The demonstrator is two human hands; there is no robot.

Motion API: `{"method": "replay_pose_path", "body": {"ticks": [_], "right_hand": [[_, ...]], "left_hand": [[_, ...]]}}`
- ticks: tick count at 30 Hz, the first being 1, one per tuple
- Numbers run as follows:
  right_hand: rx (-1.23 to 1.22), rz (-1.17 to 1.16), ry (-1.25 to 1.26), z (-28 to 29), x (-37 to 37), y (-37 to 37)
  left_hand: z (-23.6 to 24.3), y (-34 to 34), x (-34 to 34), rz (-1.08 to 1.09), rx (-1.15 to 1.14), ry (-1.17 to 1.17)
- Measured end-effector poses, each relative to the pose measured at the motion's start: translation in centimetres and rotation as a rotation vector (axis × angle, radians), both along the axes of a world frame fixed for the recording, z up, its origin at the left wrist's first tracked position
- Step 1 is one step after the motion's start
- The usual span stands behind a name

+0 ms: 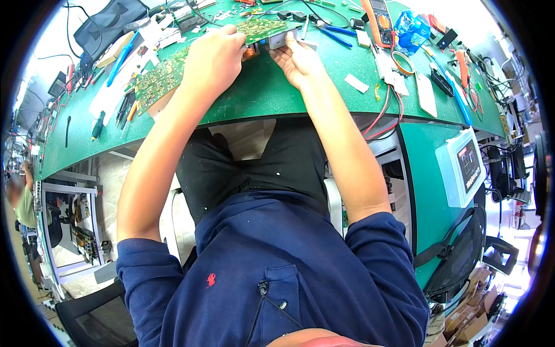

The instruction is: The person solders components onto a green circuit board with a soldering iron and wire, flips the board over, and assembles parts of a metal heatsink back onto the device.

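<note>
My left hand (215, 61) is closed on the near left edge of a green circuit board (263, 28), held tilted above the bench. Components show on the board's underside, with a copper-coloured coil (250, 53) just right of my left fingers. My right hand (299, 61) grips a grey metal block (280, 40), which looks like a heatsink, under the board's right end; its thumb is on top and its fingers curl below. Another stretch of green circuit board (161, 76) lies left of my left forearm; I cannot tell whether the two are joined.
Blue-handled pliers (336, 36) lie right of the board, with an orange multimeter (380, 22) beyond. Red and black leads (399, 110) hang over the bench edge. A green-handled screwdriver (99, 125) lies at left. On the right, a clear-lidded box (461, 166) rests on a green surface.
</note>
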State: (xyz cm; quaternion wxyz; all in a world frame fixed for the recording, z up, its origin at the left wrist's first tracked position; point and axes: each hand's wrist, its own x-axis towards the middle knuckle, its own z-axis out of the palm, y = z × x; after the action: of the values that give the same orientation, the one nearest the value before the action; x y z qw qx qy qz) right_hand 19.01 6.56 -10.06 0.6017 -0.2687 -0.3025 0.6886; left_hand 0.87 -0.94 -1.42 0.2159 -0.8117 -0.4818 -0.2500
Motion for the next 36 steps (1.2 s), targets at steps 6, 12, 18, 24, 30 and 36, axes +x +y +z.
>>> {"method": "replay_pose_path", "body": {"ticks": [6, 12, 18, 24, 30, 36], "right_hand": [[-0.006, -0.007, 0.004, 0.1, 0.0, -0.1], [-0.015, 0.005, 0.025, 0.2, 0.0, -0.3], [-0.008, 0.026, 0.075, 0.7, 0.1, -0.5], [0.181, 0.045, 0.140, 1.6, 0.3, -1.2], [0.344, 0.106, 0.083, 2.1, 0.4, -1.9], [0.366, 0.125, 0.019, 2.5, 0.4, -2.0]], "left_hand": [[0.0, 0.0, 0.0, 0.007, 0.000, -0.001], [-0.2, 0.0, 0.0, 0.013, -0.005, 0.005], [0.7, 0.2, -0.3, 0.020, -0.006, 0.008], [3.6, 0.6, -2.1, -0.014, -0.011, -0.058], [6.1, 1.6, -4.4, -0.074, -0.111, -0.168], [5.9, 2.5, -5.2, -0.102, -0.114, -0.206]]}}
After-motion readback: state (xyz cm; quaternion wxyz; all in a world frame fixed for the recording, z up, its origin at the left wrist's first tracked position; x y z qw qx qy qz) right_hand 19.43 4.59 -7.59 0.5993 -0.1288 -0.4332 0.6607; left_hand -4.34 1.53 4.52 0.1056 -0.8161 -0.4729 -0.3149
